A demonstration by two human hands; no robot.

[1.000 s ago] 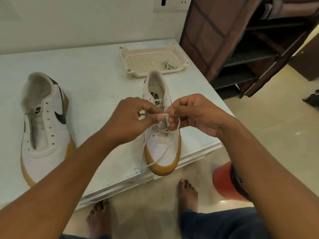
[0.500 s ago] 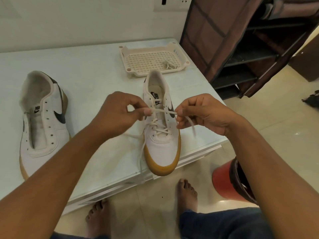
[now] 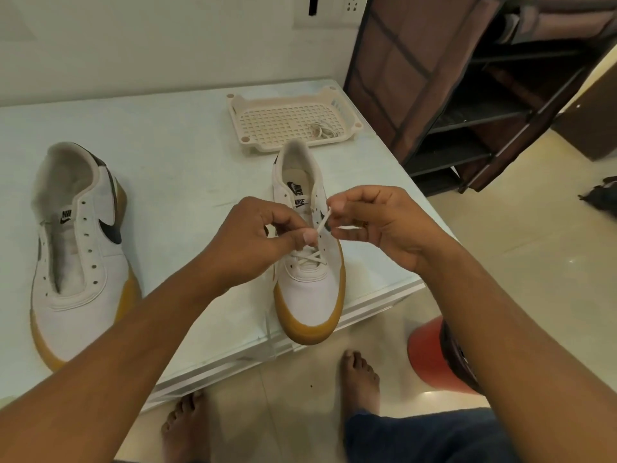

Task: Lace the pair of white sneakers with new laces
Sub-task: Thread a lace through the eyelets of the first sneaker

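Observation:
Two white sneakers with tan soles stand on the pale table. The left sneaker has bare eyelets. The right sneaker, toe toward me at the table's front edge, carries a white lace crossed through its lower eyelets. My left hand pinches that lace just above the tongue. My right hand pinches the same short stretch a little higher and to the right. A loose end hangs over the table edge.
A cream perforated tray sits behind the right sneaker with another bundled lace in it. A dark shoe rack stands at the right. A red stool and my bare feet are on the floor below.
My hands drew apart half a second ago, stretching the lace level. They have now come close together again, with the lace running diagonally between them.

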